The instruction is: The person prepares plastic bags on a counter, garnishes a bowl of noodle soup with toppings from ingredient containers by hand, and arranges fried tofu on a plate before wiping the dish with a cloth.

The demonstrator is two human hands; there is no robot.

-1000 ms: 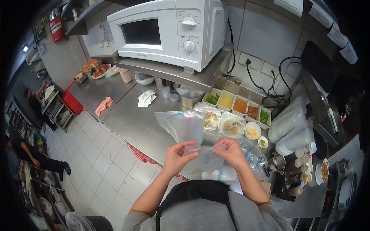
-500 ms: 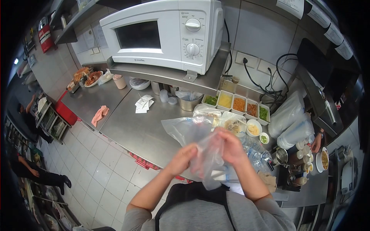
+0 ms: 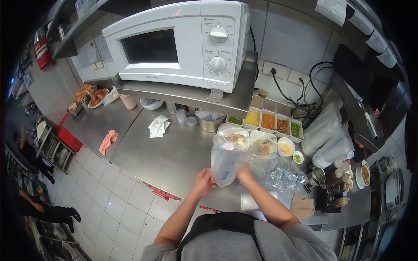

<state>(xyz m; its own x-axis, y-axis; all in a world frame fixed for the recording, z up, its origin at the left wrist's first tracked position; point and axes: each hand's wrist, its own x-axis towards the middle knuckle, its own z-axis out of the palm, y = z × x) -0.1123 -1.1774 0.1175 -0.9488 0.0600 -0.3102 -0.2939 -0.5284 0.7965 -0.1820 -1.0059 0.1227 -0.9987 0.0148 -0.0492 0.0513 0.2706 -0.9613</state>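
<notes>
A clear plastic bag with blue print (image 3: 225,164) hangs upright over the steel counter (image 3: 161,156). My left hand (image 3: 203,182) pinches its lower left edge with closed fingers. My right hand (image 3: 244,173) is at the bag's right side, its fingers mostly hidden behind or inside the plastic. Just beyond the bag lie a wrapped food tray (image 3: 237,138) and a second tray in clear plastic (image 3: 263,147). Crumpled clear plastic (image 3: 283,175) lies to the right of my right hand. A white roll (image 3: 257,201) rests under my right forearm.
A white microwave (image 3: 183,48) stands on a raised shelf (image 3: 174,92). Behind the trays are containers of chopped food (image 3: 268,121). Bottles (image 3: 338,176) crowd the right side. Receipts (image 3: 159,126) and a pink cloth (image 3: 108,141) lie left. Two people (image 3: 52,209) (image 3: 32,152) stand far left.
The bag has gone from gathered between my hands to upright and spread, farther forward. My right hand has moved forward and left, my left hand slightly down. The view has shifted a little.
</notes>
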